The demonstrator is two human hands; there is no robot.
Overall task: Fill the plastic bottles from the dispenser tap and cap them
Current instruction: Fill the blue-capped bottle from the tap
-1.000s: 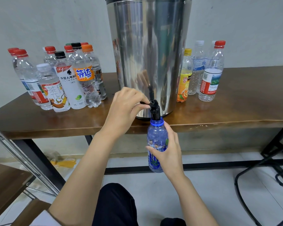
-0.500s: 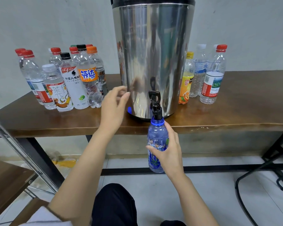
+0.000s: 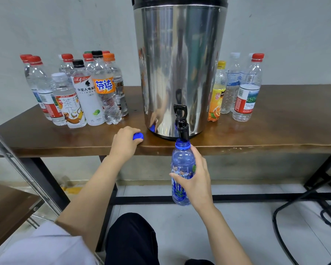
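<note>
Right hand [image 3: 196,181] grasping blue bottle [image 3: 181,163] under tap [image 3: 182,127], left hand [image 3: 125,145] gripping blue cap [image 3: 138,136], capped bottles [image 3: 88,96] flanking dispenser [image 3: 180,64]

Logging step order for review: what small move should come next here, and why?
Probably lift the blue cap with the left hand to the blue bottle: its mouth is uncapped below the tap, and the right hand grips it.
</note>
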